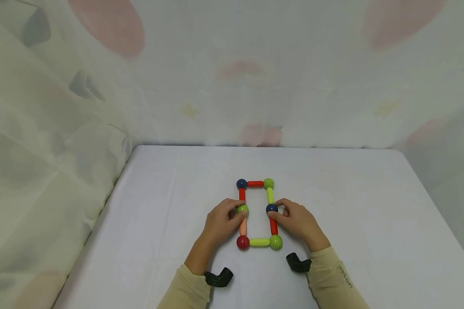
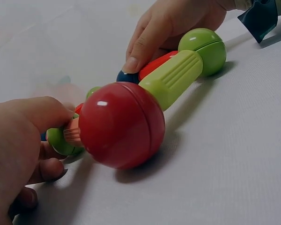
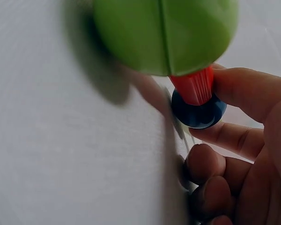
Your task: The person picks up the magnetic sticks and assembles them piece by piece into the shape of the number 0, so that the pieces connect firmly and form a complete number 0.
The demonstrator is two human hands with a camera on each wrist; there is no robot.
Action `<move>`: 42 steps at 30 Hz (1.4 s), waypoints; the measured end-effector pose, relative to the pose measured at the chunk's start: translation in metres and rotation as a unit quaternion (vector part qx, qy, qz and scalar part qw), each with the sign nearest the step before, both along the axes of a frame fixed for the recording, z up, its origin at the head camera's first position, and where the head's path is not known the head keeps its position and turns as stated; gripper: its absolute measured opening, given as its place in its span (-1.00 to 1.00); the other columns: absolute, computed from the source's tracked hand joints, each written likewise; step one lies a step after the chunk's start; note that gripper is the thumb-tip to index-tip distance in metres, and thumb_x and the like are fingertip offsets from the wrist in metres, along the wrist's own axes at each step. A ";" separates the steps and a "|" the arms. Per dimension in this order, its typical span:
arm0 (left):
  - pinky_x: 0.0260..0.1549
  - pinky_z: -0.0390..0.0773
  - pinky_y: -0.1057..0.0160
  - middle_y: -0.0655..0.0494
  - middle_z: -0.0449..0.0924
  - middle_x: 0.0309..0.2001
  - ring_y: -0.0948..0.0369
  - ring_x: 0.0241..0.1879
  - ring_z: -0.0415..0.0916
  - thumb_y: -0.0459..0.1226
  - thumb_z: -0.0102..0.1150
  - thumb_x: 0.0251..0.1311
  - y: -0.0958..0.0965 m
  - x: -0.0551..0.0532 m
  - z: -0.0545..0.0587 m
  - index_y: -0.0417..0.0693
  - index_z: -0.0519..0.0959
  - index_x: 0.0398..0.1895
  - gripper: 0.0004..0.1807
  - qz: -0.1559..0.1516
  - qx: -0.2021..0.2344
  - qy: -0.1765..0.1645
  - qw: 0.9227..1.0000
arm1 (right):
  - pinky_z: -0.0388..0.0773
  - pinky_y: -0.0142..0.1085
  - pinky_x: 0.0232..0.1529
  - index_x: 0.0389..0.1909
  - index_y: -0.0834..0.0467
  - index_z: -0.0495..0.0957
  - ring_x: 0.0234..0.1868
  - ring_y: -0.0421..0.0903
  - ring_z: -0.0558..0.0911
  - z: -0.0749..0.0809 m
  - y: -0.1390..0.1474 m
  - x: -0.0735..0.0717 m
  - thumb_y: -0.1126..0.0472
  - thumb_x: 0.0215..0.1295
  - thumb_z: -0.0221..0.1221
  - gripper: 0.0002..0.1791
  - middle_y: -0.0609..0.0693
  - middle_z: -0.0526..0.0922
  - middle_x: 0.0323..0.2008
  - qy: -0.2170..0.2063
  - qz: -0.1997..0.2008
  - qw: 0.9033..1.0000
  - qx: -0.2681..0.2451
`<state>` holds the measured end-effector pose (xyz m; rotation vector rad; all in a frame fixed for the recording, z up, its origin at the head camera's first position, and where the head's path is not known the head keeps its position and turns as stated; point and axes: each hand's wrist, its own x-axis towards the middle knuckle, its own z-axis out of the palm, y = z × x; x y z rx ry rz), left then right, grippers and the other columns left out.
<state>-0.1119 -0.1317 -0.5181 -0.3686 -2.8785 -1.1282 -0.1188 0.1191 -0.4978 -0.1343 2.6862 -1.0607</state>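
A rectangular frame of coloured balls and short rods lies on the white table. My left hand [image 1: 223, 219] pinches the green ball [image 1: 242, 210] midway along its left side, thumb and forefinger on either side. Opposite, my right hand [image 1: 297, 219] pinches the dark blue ball [image 1: 272, 208] between thumb and forefinger. Below these, a peach rod [image 1: 243, 227] runs to a red ball [image 2: 122, 125], and a red rod [image 3: 195, 86] runs to a large green ball [image 3: 166, 35]. A yellow-green rod [image 1: 259, 242] joins those two near corners.
At the far end, a blue ball [image 1: 241, 183], a red rod [image 1: 255, 184] and a green ball [image 1: 268, 183] close the frame. Black wrist-worn devices [image 1: 219, 277] sit at both cuffs. Patterned curtains hang behind and beside the white tabletop [image 1: 170, 180].
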 end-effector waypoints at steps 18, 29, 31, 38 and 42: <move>-0.40 0.48 0.39 0.38 0.49 -0.23 0.35 -0.31 0.40 0.00 0.24 0.27 0.001 0.001 0.000 0.30 0.57 0.16 -0.62 0.013 0.006 -0.009 1.000 | 0.24 -0.31 -0.54 0.04 0.04 0.57 -0.54 -0.13 0.40 -0.003 -0.001 0.001 -0.21 0.23 0.25 -0.49 -0.07 0.43 -0.58 0.003 -0.004 1.000 0.004; -0.45 0.44 0.38 0.36 0.47 -0.32 0.33 -0.36 0.40 0.00 0.27 0.25 0.000 0.001 -0.001 0.29 0.57 0.16 -0.60 0.033 0.011 -0.006 0.999 | 0.24 -0.30 -0.54 0.11 0.04 0.56 -0.54 -0.12 0.39 -0.004 -0.003 0.000 -0.21 0.26 0.23 -0.47 -0.07 0.44 -0.56 0.005 -0.011 1.000 0.007; -0.46 0.44 0.38 0.36 0.48 -0.33 0.33 -0.37 0.40 -0.01 0.28 0.24 0.000 0.000 -0.002 0.28 0.57 0.16 -0.59 0.035 0.013 -0.006 0.999 | 0.24 -0.30 -0.54 0.11 0.03 0.56 -0.55 -0.12 0.39 -0.004 -0.003 0.000 -0.20 0.26 0.23 -0.48 -0.07 0.44 -0.56 0.006 -0.012 1.000 0.006; -0.48 0.43 0.39 0.34 0.48 -0.34 0.33 -0.38 0.39 -0.01 0.28 0.24 0.000 0.000 -0.003 0.28 0.58 0.15 -0.60 0.036 0.019 -0.005 0.999 | 0.25 -0.30 -0.54 0.12 0.03 0.56 -0.55 -0.12 0.40 -0.004 -0.002 0.000 -0.20 0.26 0.23 -0.47 -0.07 0.44 -0.57 0.006 -0.014 1.000 0.002; -0.42 0.48 0.37 0.32 0.55 -0.22 0.34 -0.33 0.42 -0.06 0.28 0.25 -0.001 0.000 0.000 0.21 0.60 0.12 -0.63 0.030 0.027 0.028 0.999 | 0.28 -0.30 -0.53 0.14 0.02 0.55 -0.55 -0.12 0.40 -0.003 0.001 0.001 -0.17 0.28 0.23 -0.50 -0.06 0.44 -0.56 0.021 -0.020 1.000 -0.004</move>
